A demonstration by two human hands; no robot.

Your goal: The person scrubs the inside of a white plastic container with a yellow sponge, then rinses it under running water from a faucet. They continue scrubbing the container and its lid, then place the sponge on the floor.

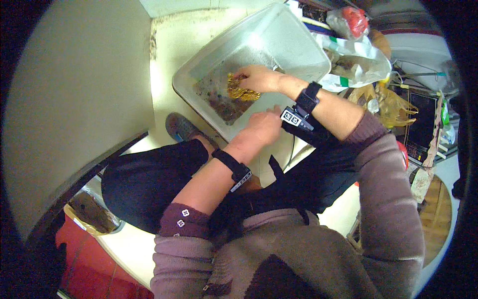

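Note:
A large translucent plastic tub (298,48) stands tilted on the floor in front of me, its inside wet, with dark specks and brownish dirt over the bottom. My right hand (257,79) reaches into it and grips a golden mesh scouring pad (241,91), which lies against the dirty bottom. My left hand (261,127) is at the tub's near rim, its fingers partly hidden; whether it grips the rim I cannot tell. Both wrists wear black straps with small devices.
Plastic bags (354,67) crowd the right side, beside a yellowish bag (396,106) and a dark flat panel (420,123). A grey panel (93,74) rises on the left. A grey shoe (183,127) is near the tub. At lower left stands a clear-sided container (91,209) with dark contents.

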